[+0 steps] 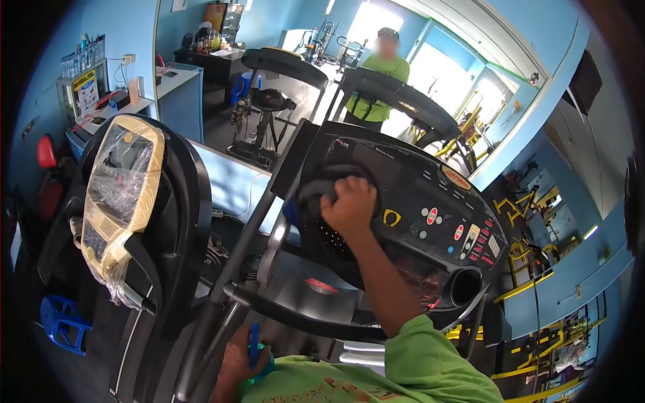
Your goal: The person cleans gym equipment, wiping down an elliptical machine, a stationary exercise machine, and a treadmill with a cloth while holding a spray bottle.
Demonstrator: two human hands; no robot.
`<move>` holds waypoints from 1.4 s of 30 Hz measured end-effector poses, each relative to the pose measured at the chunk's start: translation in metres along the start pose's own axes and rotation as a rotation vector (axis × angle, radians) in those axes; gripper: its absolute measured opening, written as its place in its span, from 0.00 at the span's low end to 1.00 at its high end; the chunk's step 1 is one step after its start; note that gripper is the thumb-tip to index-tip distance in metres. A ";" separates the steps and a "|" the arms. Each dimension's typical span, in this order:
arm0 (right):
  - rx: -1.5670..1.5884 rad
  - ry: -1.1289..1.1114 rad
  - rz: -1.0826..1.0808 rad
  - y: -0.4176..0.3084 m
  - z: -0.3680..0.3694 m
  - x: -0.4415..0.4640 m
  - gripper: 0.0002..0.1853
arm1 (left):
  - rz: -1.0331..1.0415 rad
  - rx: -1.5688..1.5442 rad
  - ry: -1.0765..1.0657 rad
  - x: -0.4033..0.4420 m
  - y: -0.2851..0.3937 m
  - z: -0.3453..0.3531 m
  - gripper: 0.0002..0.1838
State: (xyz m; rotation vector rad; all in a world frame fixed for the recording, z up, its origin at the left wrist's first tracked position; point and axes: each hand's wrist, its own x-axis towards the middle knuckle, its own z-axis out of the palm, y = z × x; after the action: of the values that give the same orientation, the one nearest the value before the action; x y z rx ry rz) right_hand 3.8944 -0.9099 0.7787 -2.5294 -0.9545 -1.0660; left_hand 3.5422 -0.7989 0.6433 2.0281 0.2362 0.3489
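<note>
My right hand [353,205] presses down on the treadmill console [396,171], its fingers curled over a dark cloth [319,189] that is blurred by motion. Under and beside the cloth lies the left part of the panel, with a patch of small speaker holes. Low in the view, beside my shirt, my left hand [236,359] is wrapped round a spray bottle [264,366] with a blue trigger top and a teal body. Part of the bottle is hidden by the hand and shirt.
A black handrail [295,317] crosses in front of me. To the left stands another treadmill console [124,195] partly wrapped in clear plastic. A blue stool [64,326] is at lower left. A wall mirror [269,33] reflects a person; yellow gym equipment [531,349] stands at right.
</note>
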 end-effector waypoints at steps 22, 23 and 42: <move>0.142 -0.175 -0.235 0.078 -0.089 -0.098 0.23 | -0.046 -0.081 -0.009 -0.008 0.001 0.012 0.29; 0.182 -0.216 -0.256 0.081 -0.091 -0.099 0.21 | -0.045 -0.083 -0.016 -0.007 0.002 0.012 0.29; 0.044 -0.469 -0.312 0.027 -0.091 -0.146 0.17 | 0.059 -0.073 -0.126 0.008 0.017 0.015 0.30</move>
State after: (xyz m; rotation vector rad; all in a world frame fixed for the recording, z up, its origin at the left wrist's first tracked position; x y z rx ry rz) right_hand 3.7848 -1.0403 0.7411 -2.7071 -1.5128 -0.5049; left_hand 3.5555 -0.8167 0.6534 1.9793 0.0846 0.2612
